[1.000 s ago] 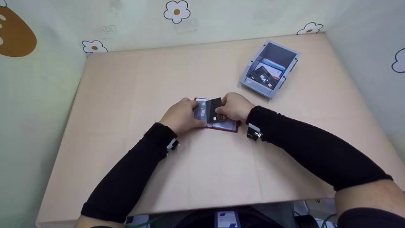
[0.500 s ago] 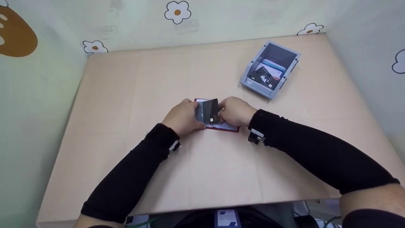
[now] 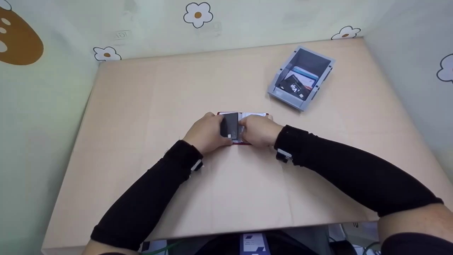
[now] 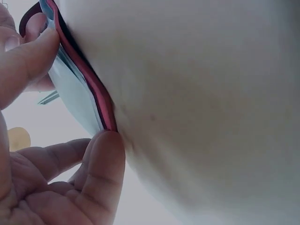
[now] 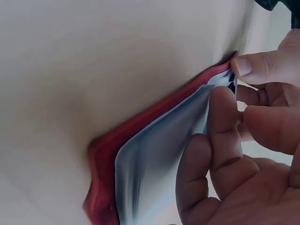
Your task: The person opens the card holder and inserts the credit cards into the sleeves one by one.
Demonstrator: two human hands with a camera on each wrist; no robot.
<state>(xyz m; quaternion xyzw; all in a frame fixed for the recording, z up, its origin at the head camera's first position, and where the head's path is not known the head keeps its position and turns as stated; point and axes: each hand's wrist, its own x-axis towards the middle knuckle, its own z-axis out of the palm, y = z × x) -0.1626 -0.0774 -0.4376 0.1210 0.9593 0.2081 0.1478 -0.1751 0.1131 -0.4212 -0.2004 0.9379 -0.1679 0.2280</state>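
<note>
Partly covered cardholder [image 5: 154, 157], grey bin [image 3: 313, 59] beyond (cards [image 3: 294, 86] inside)

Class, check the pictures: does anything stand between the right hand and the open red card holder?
Nothing visible: the right hand is at the red card holder, its fingers touching the clear sleeve. The grey bin stands farther back, off to the right.

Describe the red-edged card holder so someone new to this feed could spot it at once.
On the pale table, look nearer than the grey bin, between the left hand and the right hand. There sits the open card holder, a dark card showing at its left half. Its red edge sets it apart from both bin and card.
</note>
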